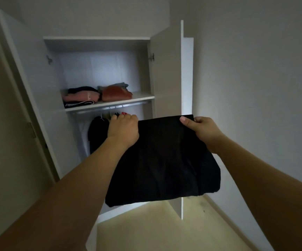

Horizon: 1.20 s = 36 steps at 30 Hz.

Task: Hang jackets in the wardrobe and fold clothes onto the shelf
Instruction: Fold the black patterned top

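Folding step, centre frame: your left hand (123, 128) and right hand (200, 128) pinch the folded black garment (162, 160) by its top corners; next, lift it onto the shelf (143, 96) at centre.

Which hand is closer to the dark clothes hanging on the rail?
The left hand: it appears right beside the hanging dark clothes. The right hand is further right, gripping the far corner of the folded black garment.
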Each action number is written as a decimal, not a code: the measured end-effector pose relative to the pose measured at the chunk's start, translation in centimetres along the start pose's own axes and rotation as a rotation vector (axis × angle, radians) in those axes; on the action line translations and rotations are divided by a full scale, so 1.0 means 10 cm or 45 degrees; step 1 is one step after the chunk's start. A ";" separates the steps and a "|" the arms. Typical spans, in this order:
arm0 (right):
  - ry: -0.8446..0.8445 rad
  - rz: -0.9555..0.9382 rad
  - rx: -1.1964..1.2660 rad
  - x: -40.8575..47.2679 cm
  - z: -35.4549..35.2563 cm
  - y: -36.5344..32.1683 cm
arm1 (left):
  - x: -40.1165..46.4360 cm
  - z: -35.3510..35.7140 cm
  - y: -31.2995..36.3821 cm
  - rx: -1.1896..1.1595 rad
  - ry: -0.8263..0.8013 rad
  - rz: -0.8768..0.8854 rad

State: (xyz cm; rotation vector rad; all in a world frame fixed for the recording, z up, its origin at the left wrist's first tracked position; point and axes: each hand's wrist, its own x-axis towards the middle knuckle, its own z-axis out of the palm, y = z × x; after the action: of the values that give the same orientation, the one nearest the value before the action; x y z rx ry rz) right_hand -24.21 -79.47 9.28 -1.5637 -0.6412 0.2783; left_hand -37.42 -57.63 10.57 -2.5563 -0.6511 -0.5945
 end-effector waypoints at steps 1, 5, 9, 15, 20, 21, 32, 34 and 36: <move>-0.024 -0.019 -0.001 0.29 0.09 0.01 | 0.19 0.13 -0.08 0.018 0.003 -0.048; -0.111 -0.109 0.026 1.45 0.45 0.07 | 1.03 0.58 -0.40 0.096 0.078 -0.196; -0.188 -0.191 0.107 2.62 0.75 0.13 | 1.88 1.01 -0.71 0.185 0.136 -0.312; -0.283 -0.252 0.147 4.25 1.35 -0.16 | 3.09 1.46 -1.37 0.269 0.161 -0.470; -0.327 -0.328 0.240 5.43 2.11 -0.28 | 4.01 1.84 -2.12 0.355 0.202 -0.563; -0.329 -0.352 0.243 5.67 2.27 -0.31 | 4.21 1.93 -2.28 0.375 0.227 -0.569; -0.298 -0.522 0.360 8.33 4.20 -1.18 | 6.55 2.50 -4.48 0.638 0.384 -0.646; -0.327 -0.493 0.412 8.77 4.55 -1.32 | 6.93 2.62 -4.86 0.663 0.346 -0.666; -0.353 -0.448 0.430 9.17 4.88 -1.37 | 7.26 2.82 -5.19 0.680 0.308 -0.676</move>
State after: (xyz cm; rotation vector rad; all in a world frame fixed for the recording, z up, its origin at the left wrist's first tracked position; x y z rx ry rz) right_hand 20.63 11.50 35.66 -1.0752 -1.0157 0.3212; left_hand 1.44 22.48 39.37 -1.7835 -1.2217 -0.7588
